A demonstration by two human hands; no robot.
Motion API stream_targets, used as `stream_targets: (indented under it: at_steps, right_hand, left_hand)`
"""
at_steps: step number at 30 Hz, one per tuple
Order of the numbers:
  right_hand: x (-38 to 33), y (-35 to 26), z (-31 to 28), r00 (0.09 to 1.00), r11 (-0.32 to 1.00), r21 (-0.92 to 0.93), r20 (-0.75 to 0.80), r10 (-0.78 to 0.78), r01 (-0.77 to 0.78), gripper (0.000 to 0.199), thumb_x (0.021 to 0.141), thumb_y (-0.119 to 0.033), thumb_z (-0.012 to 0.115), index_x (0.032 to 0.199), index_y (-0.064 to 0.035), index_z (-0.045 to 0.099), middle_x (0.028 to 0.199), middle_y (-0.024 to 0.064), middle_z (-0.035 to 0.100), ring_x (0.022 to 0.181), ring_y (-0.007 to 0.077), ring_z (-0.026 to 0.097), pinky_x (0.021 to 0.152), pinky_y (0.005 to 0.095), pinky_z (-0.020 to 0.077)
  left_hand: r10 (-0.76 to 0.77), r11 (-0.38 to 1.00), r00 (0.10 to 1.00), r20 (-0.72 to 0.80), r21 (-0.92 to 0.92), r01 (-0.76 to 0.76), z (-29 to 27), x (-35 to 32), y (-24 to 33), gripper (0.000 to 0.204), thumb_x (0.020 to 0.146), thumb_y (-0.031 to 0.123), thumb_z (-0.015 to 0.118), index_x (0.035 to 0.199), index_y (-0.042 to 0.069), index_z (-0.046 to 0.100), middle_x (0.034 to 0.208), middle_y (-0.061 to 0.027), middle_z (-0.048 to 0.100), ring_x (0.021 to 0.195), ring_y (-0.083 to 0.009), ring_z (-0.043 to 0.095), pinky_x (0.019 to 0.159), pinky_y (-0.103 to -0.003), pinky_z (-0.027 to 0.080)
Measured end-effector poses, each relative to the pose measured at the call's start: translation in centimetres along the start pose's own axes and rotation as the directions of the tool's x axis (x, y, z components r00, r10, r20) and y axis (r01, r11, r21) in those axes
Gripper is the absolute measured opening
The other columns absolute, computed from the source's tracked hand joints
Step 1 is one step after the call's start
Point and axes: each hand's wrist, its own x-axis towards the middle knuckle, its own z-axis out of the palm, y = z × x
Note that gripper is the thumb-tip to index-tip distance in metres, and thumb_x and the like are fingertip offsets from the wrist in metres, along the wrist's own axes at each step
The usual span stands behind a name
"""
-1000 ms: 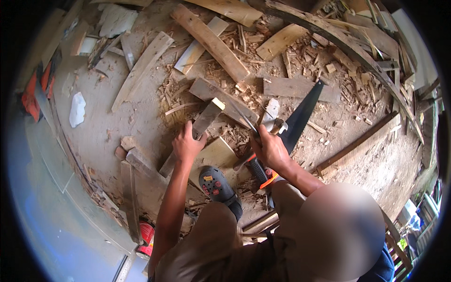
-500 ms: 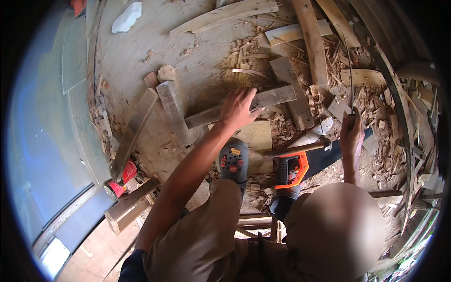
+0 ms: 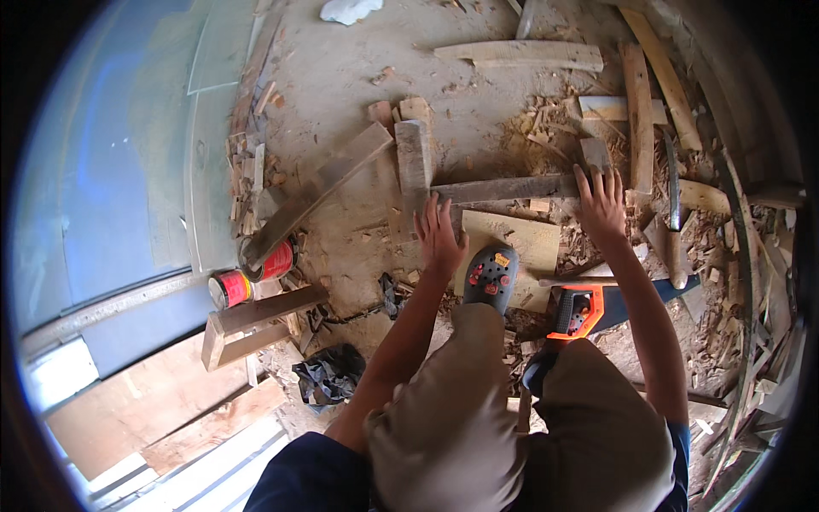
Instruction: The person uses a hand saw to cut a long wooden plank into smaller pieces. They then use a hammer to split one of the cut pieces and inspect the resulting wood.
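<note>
- I see my left hand (image 3: 439,235) with fingers spread open, flat by the near end of a long grey plank (image 3: 503,188) lying across the dusty floor (image 3: 478,94).
- My right hand (image 3: 601,203) is open too, its fingers resting on the plank's far end.
- A pale board (image 3: 520,243) sits under my grey clog (image 3: 489,277).
- An orange-handled saw (image 3: 589,309) lies beside my right knee.
- 2 red cans (image 3: 252,275) stand well to the left.

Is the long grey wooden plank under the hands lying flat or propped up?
Flat, as far as I can tell. The long grey wooden plank lies on the sawdust-covered ground, with the left hand and right hand spread at its ends.
</note>
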Motion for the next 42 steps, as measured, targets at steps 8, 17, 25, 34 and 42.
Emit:
stream_targets:
  at_steps: [8,17,25,34,42]
  right_hand:
    - [1.4,1.7,-7.0,0.984,0.991,-0.007,0.114,-0.135,0.137,0.063,0.074,-0.037,0.08,0.12,-0.0066,0.049,0.123,0.0145,0.05,0.118,0.034,0.055,0.093,0.0466,0.0511]
    - [-1.2,-4.9,-29.2,0.976,0.937,-0.273,0.07,-0.207,0.218,0.068,0.072,-0.037,0.083,0.122,-0.0035,0.053,0.125,0.0179,0.06,0.111,0.0377,0.062,0.091,0.0472,0.0519]
    - [-7.2,-5.5,-45.2,0.999,0.844,-0.534,0.005,-0.038,0.035,0.074,0.072,-0.033,0.083,0.132,-0.002,0.051,0.125,0.019,0.059,0.118,0.0344,0.057,0.094,0.0475,0.049]
    - [-12.9,-6.5,-52.0,0.954,0.885,-0.433,-0.151,-0.259,0.172,0.062,0.072,-0.026,0.083,0.12,-0.0029,0.051,0.115,0.0171,0.06,0.112,0.0371,0.058,0.093,0.048,0.0467]
    - [-8.3,-13.7,-47.2,0.881,0.854,-0.259,-0.019,-0.472,0.452,0.062,0.074,-0.029,0.08,0.123,-0.0037,0.054,0.12,0.0146,0.059,0.117,0.035,0.055,0.096,0.0463,0.0471]
  left_hand:
    - [-0.215,0.936,0.977,0.018,-0.284,0.211,-4.1,-2.8,-2.9,0.067,0.077,0.02,0.072,0.137,0.008,0.044,0.139,-0.0169,0.046,0.129,-0.0371,0.044,0.108,-0.056,0.03]
    - [-0.024,0.65,0.754,0.656,-0.563,0.51,-8.7,-4.0,-9.6,0.064,0.083,0.036,0.067,0.138,0.009,0.047,0.13,-0.0126,0.056,0.118,-0.0319,0.054,0.098,-0.051,0.042]
    - [0.023,0.617,0.758,0.652,-0.606,0.502,-13.5,-4.3,-22.2,0.069,0.085,0.05,0.065,0.14,0.011,0.048,0.125,-0.0113,0.061,0.114,-0.0281,0.057,0.094,-0.049,0.046]
    - [-0.246,0.697,0.93,0.272,-0.617,0.365,-31.9,1.7,-16.2,0.077,0.086,0.064,0.059,0.139,0.009,0.051,0.14,-0.0146,0.053,0.125,-0.0266,0.053,0.104,-0.045,0.041]
    - [0.442,0.684,0.894,-0.07,-0.619,-0.386,-33.1,-0.8,3.5,0.079,0.08,0.046,0.076,0.139,0.004,0.046,0.135,-0.015,0.055,0.127,-0.0244,0.05,0.108,-0.039,0.038]
